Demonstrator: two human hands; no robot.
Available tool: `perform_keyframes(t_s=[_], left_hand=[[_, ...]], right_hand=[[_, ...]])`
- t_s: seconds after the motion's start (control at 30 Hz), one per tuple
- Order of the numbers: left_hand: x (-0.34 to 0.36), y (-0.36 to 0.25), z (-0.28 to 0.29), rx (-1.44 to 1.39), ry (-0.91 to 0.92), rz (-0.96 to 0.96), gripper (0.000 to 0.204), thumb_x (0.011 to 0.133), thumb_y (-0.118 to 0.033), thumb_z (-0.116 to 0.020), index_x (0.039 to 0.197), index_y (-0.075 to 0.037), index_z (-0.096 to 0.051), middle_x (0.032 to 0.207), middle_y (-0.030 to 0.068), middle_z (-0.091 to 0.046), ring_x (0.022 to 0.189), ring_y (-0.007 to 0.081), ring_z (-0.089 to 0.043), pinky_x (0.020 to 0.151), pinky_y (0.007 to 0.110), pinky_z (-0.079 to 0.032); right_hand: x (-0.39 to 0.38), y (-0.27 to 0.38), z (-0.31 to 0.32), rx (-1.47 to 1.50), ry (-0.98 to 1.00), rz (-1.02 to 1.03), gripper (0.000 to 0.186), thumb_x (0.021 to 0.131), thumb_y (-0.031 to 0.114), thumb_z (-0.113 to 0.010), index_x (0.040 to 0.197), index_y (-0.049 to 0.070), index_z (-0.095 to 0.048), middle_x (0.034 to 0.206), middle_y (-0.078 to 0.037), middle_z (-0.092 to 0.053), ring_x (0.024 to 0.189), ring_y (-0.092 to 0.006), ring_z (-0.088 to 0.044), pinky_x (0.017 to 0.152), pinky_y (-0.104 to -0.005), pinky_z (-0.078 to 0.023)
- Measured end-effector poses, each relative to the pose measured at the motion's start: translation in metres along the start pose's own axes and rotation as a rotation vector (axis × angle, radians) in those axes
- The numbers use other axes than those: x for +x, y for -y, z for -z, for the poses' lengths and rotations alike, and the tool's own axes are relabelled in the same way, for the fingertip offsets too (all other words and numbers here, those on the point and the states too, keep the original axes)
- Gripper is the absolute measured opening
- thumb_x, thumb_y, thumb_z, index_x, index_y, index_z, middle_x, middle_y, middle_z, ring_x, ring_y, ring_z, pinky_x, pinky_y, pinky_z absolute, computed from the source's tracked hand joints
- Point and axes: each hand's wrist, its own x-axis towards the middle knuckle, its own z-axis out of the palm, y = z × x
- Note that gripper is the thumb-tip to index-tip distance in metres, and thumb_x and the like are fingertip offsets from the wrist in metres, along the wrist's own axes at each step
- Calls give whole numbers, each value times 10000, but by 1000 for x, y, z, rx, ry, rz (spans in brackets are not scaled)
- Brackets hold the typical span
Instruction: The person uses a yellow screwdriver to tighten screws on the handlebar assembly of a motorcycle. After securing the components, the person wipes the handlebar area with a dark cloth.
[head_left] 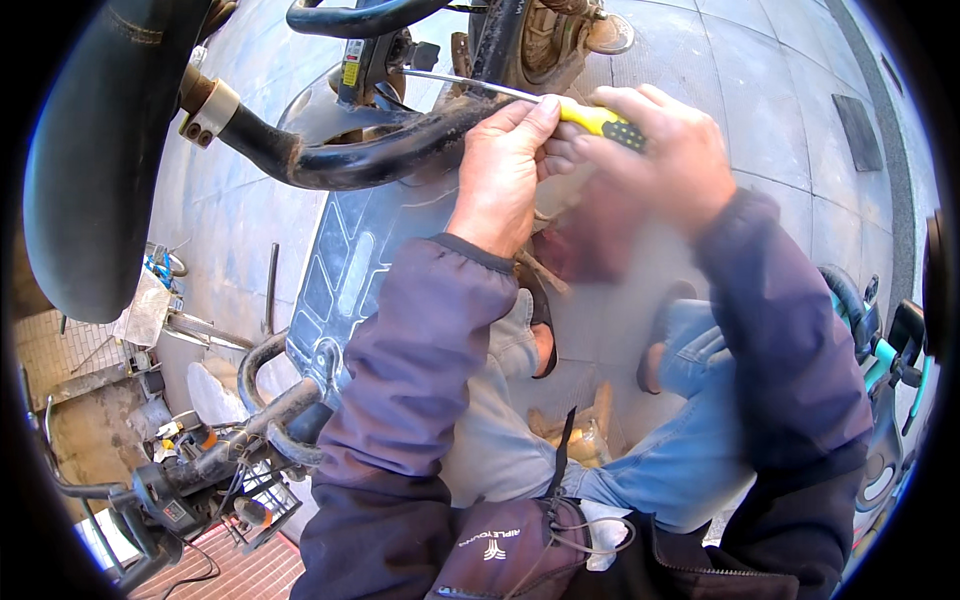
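A screwdriver point(590, 117) with a yellow-and-black handle reaches across to a black housing point(355, 70) with a yellow label on the scooter's frame, its metal tip at the housing. My left hand point(500, 175) pinches it where the shaft meets the handle. My right hand point(665, 150), slightly blurred, is closed around the handle. Just below the shaft runs a thick black tube point(330, 160) with scuffs and rust marks. The scooter's footboard point(340, 260) lies under my left forearm.
A black seat point(100, 160) fills the upper left. Handlebars with controls point(175, 500) are at lower left, another teal-and-black vehicle point(890, 370) at right. My legs straddle grey paving point(750, 100); a dark flat piece point(855, 130) lies on it.
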Motion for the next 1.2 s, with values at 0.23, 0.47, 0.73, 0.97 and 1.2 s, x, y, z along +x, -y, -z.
perform_keyframes(t_s=[0.23,0.47,0.73,0.97,1.2], left_hand=[[-2,-2,-4,31,9,13,253,965,-249,-534,1016,-16,-618,849,63,-662,747,140,-645,676,246,-513],[-7,-7,-8,-44,-15,58,252,967,-257,-528,1016,-26,-617,855,59,-665,728,129,-639,668,247,-509],[-4,-8,-4,-15,-32,36,231,963,-224,-534,1015,-14,-614,845,71,-663,723,141,-638,661,249,-512],[-4,-9,2,43,-9,69,213,954,-211,-551,1023,-25,-628,839,49,-666,736,126,-638,662,238,-505],[-7,-14,-4,29,-26,61,217,953,-210,-552,1019,-17,-628,849,56,-669,731,128,-639,668,242,-510]], right_hand=[[-11,-10,-4,-57,-119,124,369,778,258,-723,1077,73,-609,797,-101,-585,678,-295,-623,602,-358,-510],[-5,-4,0,213,-26,-46,341,807,229,-704,1055,6,-633,822,-147,-645,712,-263,-658,657,-322,-522],[-1,-8,-4,422,18,-157,343,825,265,-685,1045,8,-633,823,-153,-650,729,-266,-665,676,-326,-524],[-10,-3,-14,-28,-130,44,310,818,305,-682,1007,63,-637,797,-117,-636,703,-292,-648,618,-360,-519],[-2,12,2,301,39,-314,344,818,355,-669,952,38,-675,740,-153,-664,682,-295,-665,629,-346,-525]])
